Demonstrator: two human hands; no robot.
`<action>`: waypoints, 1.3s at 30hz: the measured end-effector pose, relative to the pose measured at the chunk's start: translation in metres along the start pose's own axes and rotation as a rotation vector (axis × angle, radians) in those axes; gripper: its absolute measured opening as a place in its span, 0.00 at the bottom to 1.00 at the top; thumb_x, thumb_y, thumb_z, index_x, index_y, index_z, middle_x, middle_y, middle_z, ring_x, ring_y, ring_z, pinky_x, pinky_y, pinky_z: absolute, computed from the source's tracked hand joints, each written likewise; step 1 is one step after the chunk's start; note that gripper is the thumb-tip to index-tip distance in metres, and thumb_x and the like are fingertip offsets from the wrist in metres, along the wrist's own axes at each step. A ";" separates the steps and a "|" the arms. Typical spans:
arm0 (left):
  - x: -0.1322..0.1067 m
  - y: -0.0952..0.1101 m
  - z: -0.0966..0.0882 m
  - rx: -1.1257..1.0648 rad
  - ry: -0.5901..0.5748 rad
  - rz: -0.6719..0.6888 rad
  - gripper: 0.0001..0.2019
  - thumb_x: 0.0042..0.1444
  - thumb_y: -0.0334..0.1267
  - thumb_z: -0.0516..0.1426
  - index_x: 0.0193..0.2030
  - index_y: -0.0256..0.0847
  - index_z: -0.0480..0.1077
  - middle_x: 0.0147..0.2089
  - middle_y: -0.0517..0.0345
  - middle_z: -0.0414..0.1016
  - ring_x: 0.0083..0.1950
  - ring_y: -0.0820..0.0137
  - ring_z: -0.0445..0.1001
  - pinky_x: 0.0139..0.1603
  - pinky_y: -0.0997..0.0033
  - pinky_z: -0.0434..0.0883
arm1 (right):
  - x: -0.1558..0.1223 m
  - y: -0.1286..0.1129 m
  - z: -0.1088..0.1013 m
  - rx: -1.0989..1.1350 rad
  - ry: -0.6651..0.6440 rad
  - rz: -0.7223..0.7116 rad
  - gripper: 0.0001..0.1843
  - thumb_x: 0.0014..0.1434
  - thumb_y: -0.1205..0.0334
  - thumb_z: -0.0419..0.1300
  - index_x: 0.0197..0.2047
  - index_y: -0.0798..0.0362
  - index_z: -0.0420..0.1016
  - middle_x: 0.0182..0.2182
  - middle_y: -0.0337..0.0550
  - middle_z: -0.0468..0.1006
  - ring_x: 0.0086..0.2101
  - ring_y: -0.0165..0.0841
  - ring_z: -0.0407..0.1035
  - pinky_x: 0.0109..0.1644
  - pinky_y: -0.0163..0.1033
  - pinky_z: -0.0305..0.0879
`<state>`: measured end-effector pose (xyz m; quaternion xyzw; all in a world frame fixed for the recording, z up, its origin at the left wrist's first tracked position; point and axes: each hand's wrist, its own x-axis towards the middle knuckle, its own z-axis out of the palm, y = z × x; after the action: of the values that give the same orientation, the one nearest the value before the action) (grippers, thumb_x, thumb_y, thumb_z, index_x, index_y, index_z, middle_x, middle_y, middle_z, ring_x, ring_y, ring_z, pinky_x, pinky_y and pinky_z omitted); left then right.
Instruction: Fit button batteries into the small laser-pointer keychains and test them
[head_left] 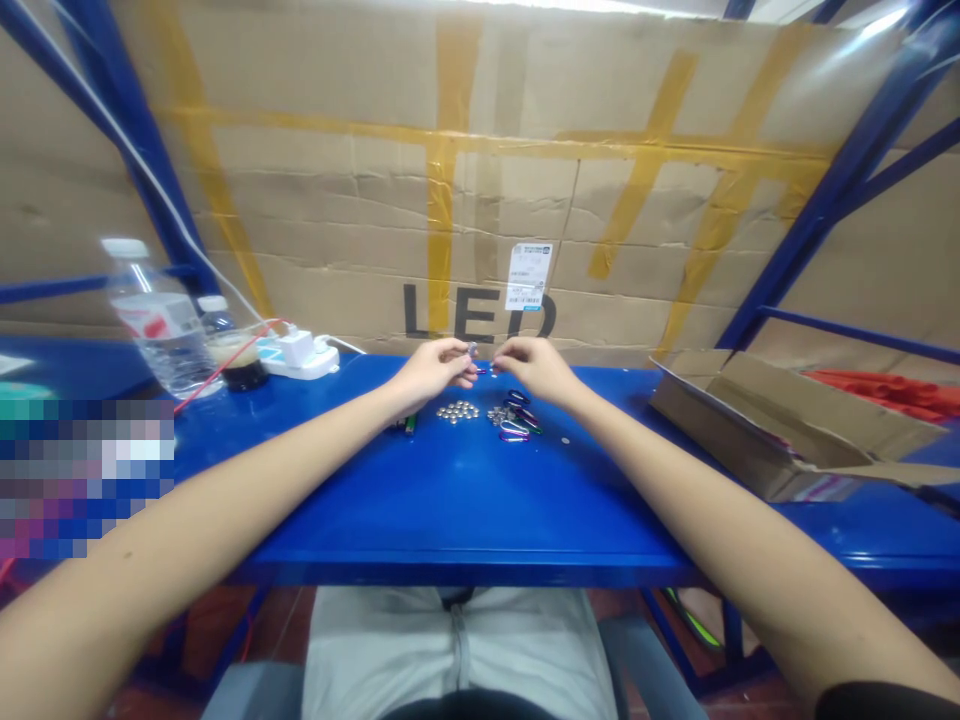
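Left hand (439, 368): fingers curled in, thumb and fingertips pinching a small shiny piece (472, 349); exact type too small to tell.
Right hand (536, 368): thumb and forefinger drawn nearly together, just right of left hand; can't tell if a tiny part sits between them.
Shiny piece position: above far side of blue table (457, 510), at left fingertips.
Metal discs (457, 411): loose cluster on table, near side of hands.
Carabiners (516, 428): coloured heap, just right of discs.
Open carton (727, 420): right.
Water bottle (161, 325): far left, beside power strip (300, 355).
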<state>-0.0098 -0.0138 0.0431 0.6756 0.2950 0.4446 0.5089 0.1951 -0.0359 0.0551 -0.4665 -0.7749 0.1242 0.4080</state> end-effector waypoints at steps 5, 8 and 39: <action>-0.006 0.005 0.003 0.228 -0.088 0.033 0.09 0.61 0.37 0.59 0.46 0.37 0.72 0.35 0.53 0.74 0.31 0.73 0.74 0.29 0.73 0.70 | -0.001 -0.009 -0.007 0.138 0.113 -0.100 0.05 0.59 0.63 0.60 0.36 0.54 0.76 0.34 0.44 0.81 0.37 0.35 0.74 0.45 0.43 0.69; -0.008 0.007 0.004 0.286 -0.100 0.062 0.09 0.60 0.39 0.59 0.46 0.39 0.73 0.33 0.55 0.73 0.29 0.75 0.72 0.27 0.74 0.67 | -0.004 -0.013 -0.007 0.018 0.101 -0.139 0.05 0.59 0.62 0.60 0.36 0.53 0.76 0.33 0.43 0.80 0.35 0.35 0.72 0.44 0.43 0.67; -0.014 0.023 0.007 0.634 -0.160 0.227 0.13 0.65 0.41 0.51 0.36 0.38 0.73 0.31 0.58 0.74 0.35 0.68 0.71 0.40 0.68 0.67 | -0.014 -0.018 -0.013 -0.479 -0.187 -0.365 0.11 0.64 0.71 0.49 0.36 0.54 0.71 0.34 0.48 0.78 0.34 0.35 0.68 0.38 0.37 0.59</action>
<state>-0.0112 -0.0361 0.0604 0.8612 0.3008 0.3303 0.2426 0.1969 -0.0590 0.0663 -0.3891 -0.8872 -0.0947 0.2290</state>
